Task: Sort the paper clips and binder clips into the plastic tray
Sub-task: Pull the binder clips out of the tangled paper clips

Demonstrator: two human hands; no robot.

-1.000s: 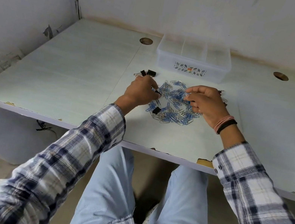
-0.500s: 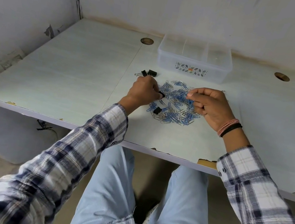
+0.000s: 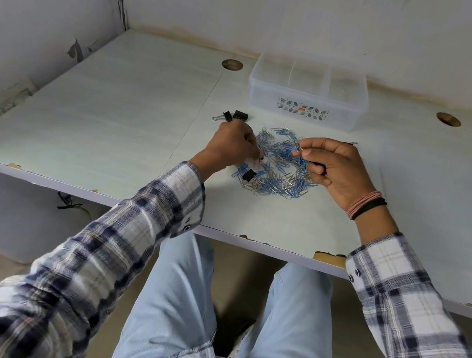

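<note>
The person is working at the picking step of the sort, with both hands down in the pile of paper clips (image 3: pixel 278 164) lying on the bench (image 3: pixel 114 113) in front of the plastic tray (image 3: pixel 308 92). The right hand (image 3: pixel 335 169) is pinching what looks like a single paper clip between thumb and forefinger at the far right edge of the pile, the other fingers curling in. The left hand (image 3: pixel 230 148) is curling over the pile's left edge; its fingertips are facing away from the camera, so it is not possible to tell whether they are grasping anything.

One binder clip (image 3: pixel 248 174) is sitting among the paper clips at the pile's near left, and two more binder clips (image 3: pixel 236 115) are lying just beyond the left hand, apart from the pile. The tray's compartments seem to be holding nothing so far, though its clear walls make that hard to judge.

The next move probably calls for lifting the pinched clip free of its tangled neighbours and carrying it forward to one compartment, keeping binder clips for another.
</note>
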